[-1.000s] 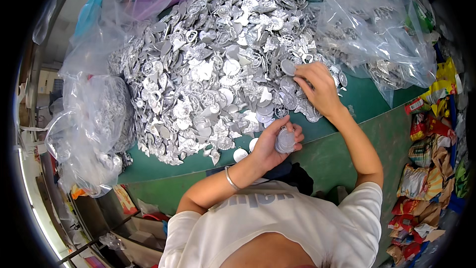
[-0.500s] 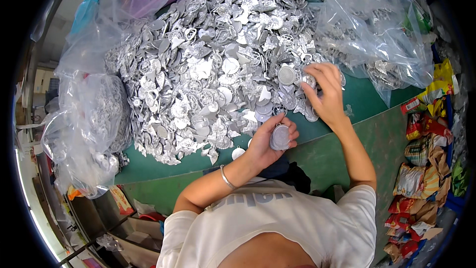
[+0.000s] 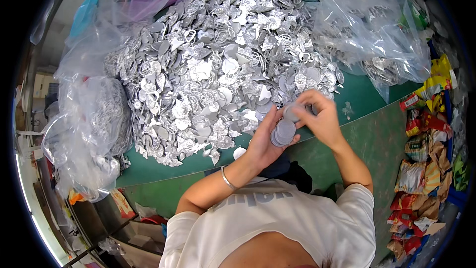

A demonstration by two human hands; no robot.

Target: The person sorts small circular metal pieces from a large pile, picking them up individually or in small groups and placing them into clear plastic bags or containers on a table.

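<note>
Spill risk at stack of discs (image 3: pixel 284 134): loosely cradled in left hand (image 3: pixel 262 145), palm up, fingers part curled, no firm clamp visible, edges fanned out rather than squared up. Tilt of that palm, or a bump from right hand (image 3: pixel 322 120), probably enough to slide the top ones off, onto the near edge of green tabletop (image 3: pixel 366 88) or past it to the floor. Right hand pinching a single disc (image 3: pixel 291 112) between thumb and fingers, just beside the stack; slightly blurred, so can't tell if touching it. Possible drop there too from a grip too near the rim. Big pile of metal pieces (image 3: pixel 203 69) just beyond both hands, much the same colour, so easy to lose a fallen disc in it. Also exposed: loose disc (image 3: pixel 239 153) next to left wrist, near tabletop edge, easy to brush with the forearm. Looks: held discs round, flat, thin, dull grey, upper face of the stack fairly plain, rims overlapping unevenly; exact count not readable. Pile shinier and mixed by comparison: rounds, openwork pieces, irregular outlines, all tangled together.
</note>
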